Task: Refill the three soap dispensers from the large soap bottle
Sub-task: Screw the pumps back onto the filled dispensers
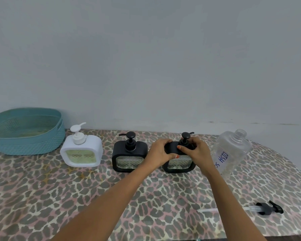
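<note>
One broad table (pixel 76 197) in leopard-print cloth fills the lower view, running up to a plain pale wall. Far left on it sits a teal woven basket (pixel 28 145), handles cut into its sides. Over at the right, the large soap bottle (pixel 233 150) stands clear and uncapped, threaded neck bare, with a handwritten label reading "DISH" on its side. Now the row of dispensers. The white dispenser (pixel 82 150) stands just beside the basket, pump on, its window showing green. The middle black dispenser (pixel 129 153) stands alone with its pump fitted. The right black dispenser (pixel 180 163) stands near the big bottle, and both hands are on it! The left hand (pixel 159 153) curls over its top left corner, gripping the body. The right hand (pixel 197 153) wraps its fingers round the pump collar on top. Smallest of all, the bottle's black pump (pixel 268 208) lies flat on the cloth at the near right, tube pointing left.
</note>
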Demonstrator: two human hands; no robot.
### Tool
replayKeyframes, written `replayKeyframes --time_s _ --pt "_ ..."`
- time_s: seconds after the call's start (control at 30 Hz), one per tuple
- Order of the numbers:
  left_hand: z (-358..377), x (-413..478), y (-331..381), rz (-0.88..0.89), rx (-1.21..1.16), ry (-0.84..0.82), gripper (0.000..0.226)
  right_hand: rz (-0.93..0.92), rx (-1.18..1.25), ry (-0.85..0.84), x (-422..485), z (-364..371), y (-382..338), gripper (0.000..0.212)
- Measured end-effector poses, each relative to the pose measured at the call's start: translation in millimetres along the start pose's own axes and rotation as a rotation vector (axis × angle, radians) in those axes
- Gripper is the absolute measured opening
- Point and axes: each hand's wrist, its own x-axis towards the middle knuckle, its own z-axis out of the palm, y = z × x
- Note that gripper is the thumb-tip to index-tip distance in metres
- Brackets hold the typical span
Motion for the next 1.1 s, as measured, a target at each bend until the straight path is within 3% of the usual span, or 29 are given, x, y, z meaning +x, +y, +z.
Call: replayKeyframes --time_s 0.43,0.53,0.7,1.1 --pt "2.1 -1.1 -1.2 0.005 -0.021 0.041 0.063 0.009 0.029 0.304 -1.3 25.3 2.3 0.037" --pt "0.9 -0.7 -1.6 0.009 -0.027 0.027 0.064 0.003 -0.018 0.258 -1.5 19.5 0.3 0.039" --pt "-0.3 -0.3 -1.5 0.007 -0.029 0.004 0.066 -0.057 -0.192 0.032 1.6 1.7 2.0 0.035" --pt "1.0 -2.4 -0.7 -0.015 -0.029 0.02 0.064 0.071 -0.046 0.175 -2.3 12.1 -2.4 0.051"
